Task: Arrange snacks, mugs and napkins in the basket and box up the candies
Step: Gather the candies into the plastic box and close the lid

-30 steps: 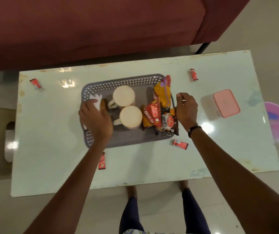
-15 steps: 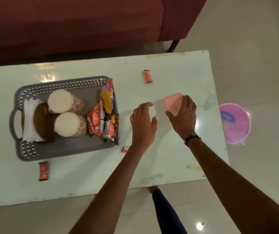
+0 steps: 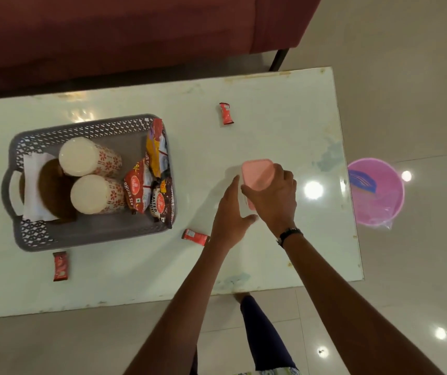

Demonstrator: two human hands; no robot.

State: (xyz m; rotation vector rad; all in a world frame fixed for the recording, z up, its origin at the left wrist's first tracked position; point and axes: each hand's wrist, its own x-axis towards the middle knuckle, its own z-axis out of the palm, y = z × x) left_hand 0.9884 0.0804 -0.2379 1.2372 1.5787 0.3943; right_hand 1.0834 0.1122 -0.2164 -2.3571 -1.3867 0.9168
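Observation:
A grey perforated basket (image 3: pixel 89 236) on the left of the table holds two upturned white mugs (image 3: pixel 81 156) (image 3: pixel 95 194), white and brown napkins (image 3: pixel 31 190) and several snack packets (image 3: pixel 146 182). My right hand (image 3: pixel 273 197) grips the pink lid (image 3: pixel 257 174) of a small clear box from above. Against the box's left side my left hand (image 3: pixel 230 212) is cupped. Three red candies lie loose: one at the far side (image 3: pixel 226 113), one near my left wrist (image 3: pixel 195 237), one in front of the basket (image 3: pixel 60 266).
The pale glossy table (image 3: pixel 284 125) ends just right of my hands. A pink round basin (image 3: pixel 376 190) sits on the tiled floor beyond that edge. A dark red sofa (image 3: pixel 135 33) runs along the far side.
Both hands left the basket and went right to the pink-lidded box. My right hand now grips its lid, my left hand has closed in on its side, and the view shifted right.

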